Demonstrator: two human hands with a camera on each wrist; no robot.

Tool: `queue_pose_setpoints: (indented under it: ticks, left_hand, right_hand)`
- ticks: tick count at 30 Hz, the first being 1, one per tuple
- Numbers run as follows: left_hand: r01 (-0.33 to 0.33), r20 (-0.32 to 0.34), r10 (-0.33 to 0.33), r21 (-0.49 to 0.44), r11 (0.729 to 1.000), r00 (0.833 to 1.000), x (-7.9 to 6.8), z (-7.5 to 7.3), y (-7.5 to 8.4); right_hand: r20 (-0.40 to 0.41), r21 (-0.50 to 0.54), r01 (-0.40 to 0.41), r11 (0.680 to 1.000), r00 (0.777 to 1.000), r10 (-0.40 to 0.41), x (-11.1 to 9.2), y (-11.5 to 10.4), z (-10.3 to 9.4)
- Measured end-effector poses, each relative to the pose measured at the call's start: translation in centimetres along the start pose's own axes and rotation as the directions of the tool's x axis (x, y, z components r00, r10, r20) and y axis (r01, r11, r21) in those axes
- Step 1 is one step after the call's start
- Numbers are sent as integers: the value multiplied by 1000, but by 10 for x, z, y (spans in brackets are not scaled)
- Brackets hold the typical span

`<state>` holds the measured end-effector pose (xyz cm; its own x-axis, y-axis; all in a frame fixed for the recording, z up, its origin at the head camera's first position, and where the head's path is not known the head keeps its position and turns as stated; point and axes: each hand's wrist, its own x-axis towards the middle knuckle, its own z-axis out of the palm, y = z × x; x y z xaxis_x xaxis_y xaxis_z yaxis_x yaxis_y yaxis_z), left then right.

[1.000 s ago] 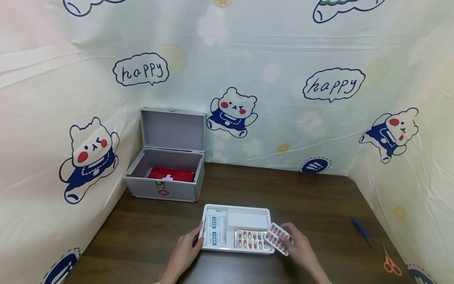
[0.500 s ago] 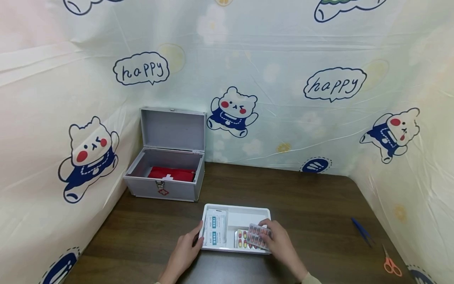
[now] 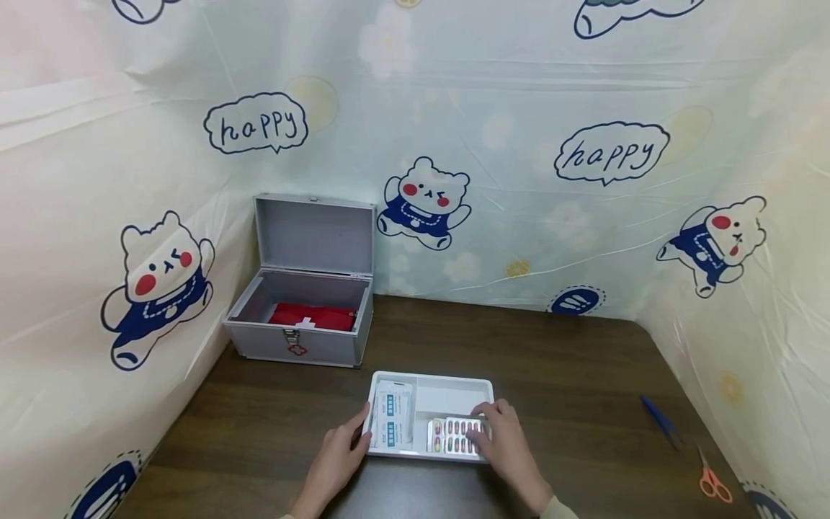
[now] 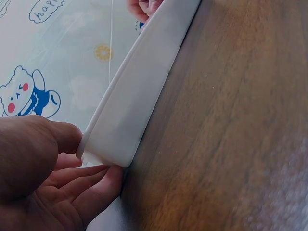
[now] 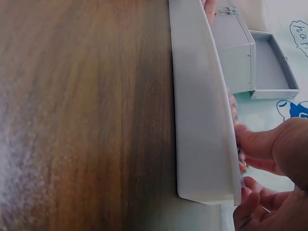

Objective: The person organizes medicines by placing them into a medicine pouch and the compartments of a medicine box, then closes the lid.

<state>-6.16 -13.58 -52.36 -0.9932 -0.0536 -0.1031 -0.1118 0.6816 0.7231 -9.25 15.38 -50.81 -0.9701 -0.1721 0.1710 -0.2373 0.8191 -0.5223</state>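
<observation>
A white divided tray (image 3: pixel 454 395) rests on the table. My left hand (image 3: pixel 336 458) grips its left end; in the left wrist view the thumb is at the rim and the fingers reach against the end wall. In the tray's front right compartment, my right hand (image 3: pixel 509 448) holds a blister pack of capsules (image 3: pixel 457 436) between thumb and fingers. That pack lies over another capsule blister pack (image 3: pixel 435 437), whose left edge shows. White packets with blue print (image 3: pixel 393 414) lie in the left compartment. In the right wrist view the tray wall hides most of the packs.
A grey metal case (image 3: pixel 337 349) with its lid raised stands at the back left, with a red pouch (image 3: pixel 318 318) inside. Blue tweezers (image 3: pixel 660 420) and orange-handled scissors (image 3: pixel 713 483) lie at the right. Patterned sheeting surrounds the table (image 3: pixel 551 367).
My right hand has carried the blister pack left from beyond the tray's right edge and lowered it onto the other pack, straightening it. My left hand stays at the tray's left end.
</observation>
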Motion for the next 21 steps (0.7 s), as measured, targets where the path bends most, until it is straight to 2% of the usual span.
queue_pose_setpoints:
  ticks: [8, 12, 16, 18, 21]
  left_hand:
    - [2, 2, -2, 9, 1000, 1000, 0, 0, -1]
    - [25, 17, -25, 5, 1000, 1000, 0, 0, -1]
    - [27, 14, -27, -4, 1000, 1000, 0, 0, -1]
    - [12, 4, -12, -4, 1000, 1000, 0, 0, 0]
    - [2, 2, -2, -1, 1000, 1000, 0, 0, 0]
  right_hand:
    - [-27, 41, -14, 999, 1000, 15, -1, 11, -8]
    - [-115, 24, 52, 998, 992, -49, -3, 29, -24]
    - [-215, -22, 122, 992, 969, -124, -5, 56, -48]
    - [-222, -34, 108, 994, 969, -113, -6, 72, -63]
    - [-191, -58, 16, 998, 981, -26, -7, 101, -87]
